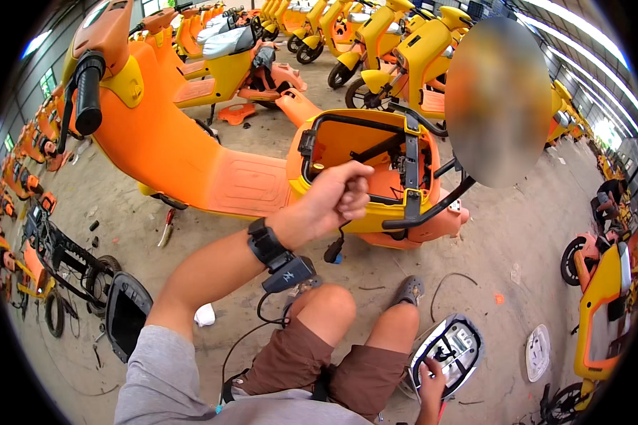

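Observation:
My left hand [340, 198] hovers over the near rim of an orange and yellow scooter's open under-seat compartment [365, 145]. Its fingers are curled in, and whatever they may hold is hidden. A black band with a small dark device [288, 273] sits on that wrist, trailing a cable. By my right knee, my right hand [431, 381] is closed at the edge of an upturned scooter seat [468, 340] on the floor. I cannot make out what is in its fingers; something red shows beside that wrist. A black cable connector [334, 251] hangs below the compartment.
Black metal rails [432, 212] jut from the scooter's rear. Red-handled pliers [166, 228], a black plastic shell [127, 315] and a white oval cover [538, 353] lie on the concrete. More scooters stand around. A blurred oval hides part of the upper right.

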`<action>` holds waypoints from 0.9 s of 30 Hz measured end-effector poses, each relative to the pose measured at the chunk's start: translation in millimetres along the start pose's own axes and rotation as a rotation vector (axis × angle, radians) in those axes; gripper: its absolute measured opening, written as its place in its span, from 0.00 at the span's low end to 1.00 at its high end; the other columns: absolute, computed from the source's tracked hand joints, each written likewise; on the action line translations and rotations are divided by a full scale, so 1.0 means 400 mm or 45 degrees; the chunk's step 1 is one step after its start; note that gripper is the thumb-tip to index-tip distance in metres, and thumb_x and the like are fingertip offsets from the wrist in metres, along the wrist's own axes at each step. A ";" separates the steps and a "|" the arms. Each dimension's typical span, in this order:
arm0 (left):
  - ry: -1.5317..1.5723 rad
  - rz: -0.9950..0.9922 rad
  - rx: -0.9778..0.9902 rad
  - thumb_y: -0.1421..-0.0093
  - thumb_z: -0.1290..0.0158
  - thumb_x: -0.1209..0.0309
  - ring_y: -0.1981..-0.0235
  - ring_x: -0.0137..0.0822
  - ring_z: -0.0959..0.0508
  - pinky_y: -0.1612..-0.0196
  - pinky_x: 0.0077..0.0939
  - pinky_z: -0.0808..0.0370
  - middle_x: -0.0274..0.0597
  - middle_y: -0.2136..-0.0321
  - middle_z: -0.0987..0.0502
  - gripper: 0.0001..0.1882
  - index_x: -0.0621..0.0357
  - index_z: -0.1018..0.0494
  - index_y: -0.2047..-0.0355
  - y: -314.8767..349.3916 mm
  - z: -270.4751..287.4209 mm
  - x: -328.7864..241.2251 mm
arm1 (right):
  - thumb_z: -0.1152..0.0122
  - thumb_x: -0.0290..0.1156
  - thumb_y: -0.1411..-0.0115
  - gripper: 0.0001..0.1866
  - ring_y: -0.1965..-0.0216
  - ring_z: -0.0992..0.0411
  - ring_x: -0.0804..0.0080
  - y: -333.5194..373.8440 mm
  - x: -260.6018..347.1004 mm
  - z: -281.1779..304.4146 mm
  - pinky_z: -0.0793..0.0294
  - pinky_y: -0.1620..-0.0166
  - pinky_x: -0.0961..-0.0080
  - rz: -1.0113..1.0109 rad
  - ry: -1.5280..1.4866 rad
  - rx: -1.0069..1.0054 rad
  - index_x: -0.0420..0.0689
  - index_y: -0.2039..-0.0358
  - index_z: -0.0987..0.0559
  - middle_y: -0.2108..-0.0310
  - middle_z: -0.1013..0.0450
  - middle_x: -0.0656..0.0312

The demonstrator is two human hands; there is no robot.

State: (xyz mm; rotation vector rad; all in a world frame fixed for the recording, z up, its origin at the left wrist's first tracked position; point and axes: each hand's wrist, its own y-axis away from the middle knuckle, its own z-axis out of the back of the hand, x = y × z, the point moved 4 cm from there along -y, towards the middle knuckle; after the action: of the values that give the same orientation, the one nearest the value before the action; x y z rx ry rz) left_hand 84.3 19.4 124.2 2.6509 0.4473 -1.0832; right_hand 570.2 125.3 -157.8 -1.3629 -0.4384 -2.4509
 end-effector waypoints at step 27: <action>0.142 0.122 -0.140 0.32 0.45 0.65 0.85 0.25 0.40 0.79 0.22 0.41 0.27 0.87 0.39 0.13 0.58 0.31 0.71 -0.108 0.005 0.262 | 0.50 0.50 0.27 0.28 0.56 0.20 0.67 0.157 0.737 -0.498 0.24 0.65 0.79 -0.289 -1.134 1.279 0.37 0.43 0.28 0.54 0.19 0.50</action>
State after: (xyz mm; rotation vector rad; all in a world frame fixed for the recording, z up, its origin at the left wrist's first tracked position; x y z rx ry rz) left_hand 138.1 78.2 43.8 2.6154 0.3846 -0.8604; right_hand 294.6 -45.5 1.9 -1.7869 -1.7666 -1.1627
